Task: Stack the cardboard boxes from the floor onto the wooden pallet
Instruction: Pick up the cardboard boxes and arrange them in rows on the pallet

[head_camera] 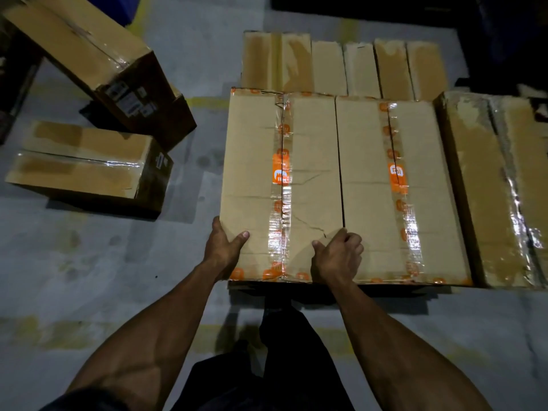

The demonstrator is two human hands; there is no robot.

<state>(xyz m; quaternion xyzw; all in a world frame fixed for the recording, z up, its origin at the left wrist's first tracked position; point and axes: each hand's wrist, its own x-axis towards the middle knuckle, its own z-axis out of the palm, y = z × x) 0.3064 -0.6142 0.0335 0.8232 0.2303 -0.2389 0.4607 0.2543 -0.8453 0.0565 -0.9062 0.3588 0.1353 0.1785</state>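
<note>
A long cardboard box (255, 161) sealed with clear tape bearing orange logos lies on the stack in front of me. My left hand (223, 250) grips its near left corner, thumb on top and fingers down the side. My right hand (338, 256) rests on its near right edge, fingers curled into the gap beside a matching box (415, 188). The pallet is hidden under the boxes; only a dark edge (326, 287) shows below them. Two more boxes sit on the floor at left, a flat one (86, 164) and a tilted one (89, 51).
A row of narrower boxes (341, 66) lies behind the two taped ones, and a glossy taped box (489, 188) lies to their right. Grey concrete floor (118, 277) with faded yellow lines surrounds the stack. My dark trouser legs are below.
</note>
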